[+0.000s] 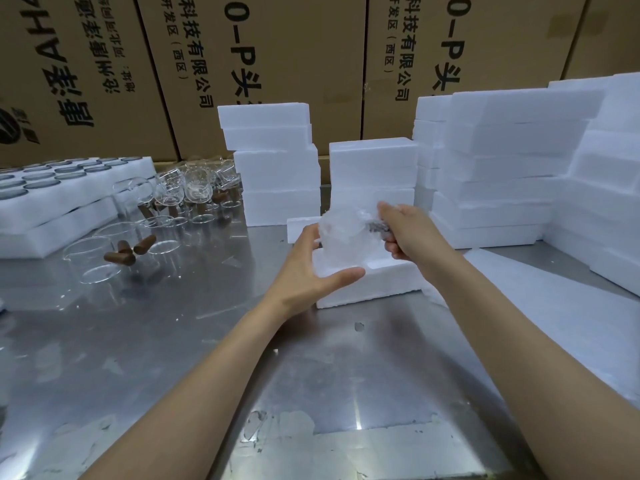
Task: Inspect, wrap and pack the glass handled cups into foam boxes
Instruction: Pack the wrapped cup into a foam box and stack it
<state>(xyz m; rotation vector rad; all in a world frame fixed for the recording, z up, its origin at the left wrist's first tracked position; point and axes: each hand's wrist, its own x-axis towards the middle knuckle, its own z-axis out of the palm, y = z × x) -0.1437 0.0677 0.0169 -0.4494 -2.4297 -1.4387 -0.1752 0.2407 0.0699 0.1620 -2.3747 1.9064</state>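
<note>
A wrapped cup (344,237), swathed in thin white sheet, was held just above an open foam box (367,282) that sat on the steel bench (311,375) in front of the person. The left hand (311,268) cupped the bundle from the left and below, its fingers (308,237) curved up along the far left side of the wrap and its thumb stretched out straight beneath it, over the box's near rim. The right hand (403,230) closed on the bundle's right side, its fingers curled round the dark handle where it stuck out of the wrap. The wrapped cup thus lay between the two hands, touching both.

To the left on the bench stood a cluster of bare glass cups (187,192) with brown handles, some nearer ones (114,251) lying with handles pointing inward, beside foam trays (69,206) with round wells. Stacks of closed foam boxes (502,178) rose behind and to the right, with cardboard cartons (277,46) at the back.
</note>
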